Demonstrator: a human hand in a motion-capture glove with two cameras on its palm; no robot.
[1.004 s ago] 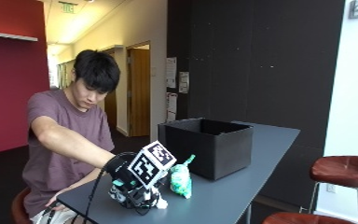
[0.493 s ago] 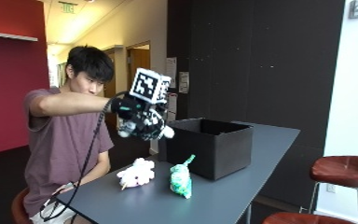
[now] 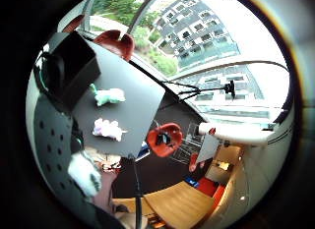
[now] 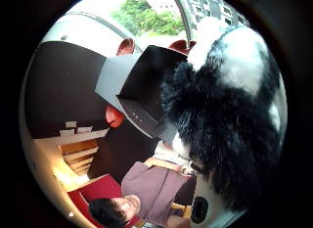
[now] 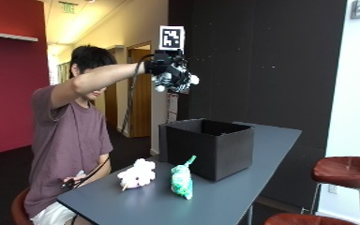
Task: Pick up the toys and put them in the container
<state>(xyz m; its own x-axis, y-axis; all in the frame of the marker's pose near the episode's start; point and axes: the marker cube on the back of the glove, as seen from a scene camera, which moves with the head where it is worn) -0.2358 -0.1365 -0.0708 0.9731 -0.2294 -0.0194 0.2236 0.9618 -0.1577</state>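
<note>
High above the table, my gloved right hand [image 5: 168,70] grips a black-and-white plush toy [image 5: 179,82], held over the near corner of the black open box [image 5: 208,145]. That plush [image 4: 230,125] fills much of the thumb side palm view, with the box [image 4: 142,91] beyond it. A pink plush toy [image 5: 136,174] and a green plush toy [image 5: 181,180] lie on the grey table [image 5: 230,197] in front of the box. The same pink toy [image 3: 109,128] and green toy [image 3: 109,95] show on the table beside the box [image 3: 74,67] in the little finger side palm view.
A red-brown stool [image 5: 345,171] stands to the right of the table, and another stool [image 5: 292,219] is at its near right corner. The person sits at the table's left end, with the bare hand low by the lap.
My hand has lifted the black-and-white plush from the table up and to the right, from beside the pink toy to high above the box's near corner.
</note>
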